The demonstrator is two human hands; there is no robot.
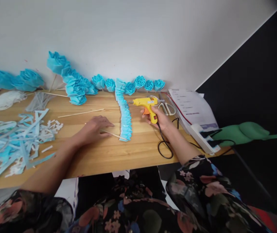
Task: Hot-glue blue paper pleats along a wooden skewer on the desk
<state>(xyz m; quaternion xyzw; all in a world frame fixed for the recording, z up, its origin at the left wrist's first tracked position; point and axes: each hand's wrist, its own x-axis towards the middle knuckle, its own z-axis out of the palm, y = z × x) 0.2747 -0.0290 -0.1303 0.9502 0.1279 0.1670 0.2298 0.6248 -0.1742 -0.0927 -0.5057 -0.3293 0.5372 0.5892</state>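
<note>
My right hand [159, 118] grips the handle of a yellow glue gun [145, 104], whose nozzle points left toward a pleated blue paper strip [124, 111] lying on the wooden table [138, 149]. My left hand [94, 127] rests palm down on the table with its fingers pressing on a thin wooden stick [111, 133]. The stick's far end touches the lower end of the blue strip. The glue gun's black cord [165, 145] loops over the table's front edge.
Blue paper roses [138, 83] line the wall. Bigger blue flowers on sticks [74, 85] lie at the back left. A heap of pale blue paper scraps [14, 139] covers the left side. Scissors [167, 107], printed sheets [192, 105] and a white power strip [205, 138] are on the right.
</note>
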